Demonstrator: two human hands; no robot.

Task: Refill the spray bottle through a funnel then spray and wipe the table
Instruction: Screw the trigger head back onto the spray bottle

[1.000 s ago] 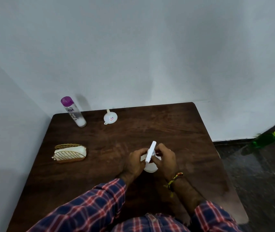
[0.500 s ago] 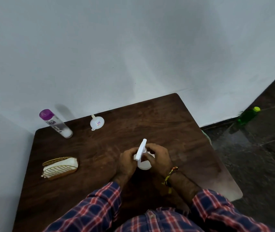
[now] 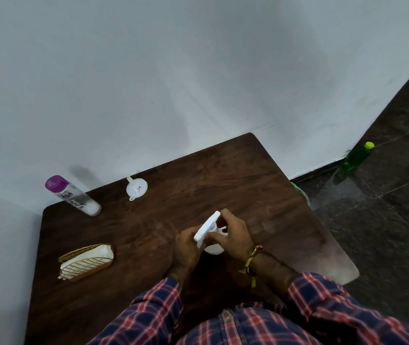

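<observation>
Head view, one frame. Item 1: spray bottle, white, is held upright over the middle of the dark wooden tabletop; whether its base touches the wood cannot be told. Its white trigger head is seen tilted, pointing up and away. Item 2: left hand, fingers curled round the bottle's near-left side, the grip pressed against the body. Item 3: right hand, fingers and thumb pinched on the neck just under the trigger head; a braided thread band is worn at the wrist. Item 4: funnel, white, small sticker on it, lying near the far edge, well apart from the hands. Item 5: clear bottle with purple cap, placed at the far-left corner. Item 6: wire holder with white napkins, set near the left edge. Item 7: green bottle, yellow-green cap, standing on the dark floor by the wall at right. Plaid sleeves are seen at the bottom.
</observation>
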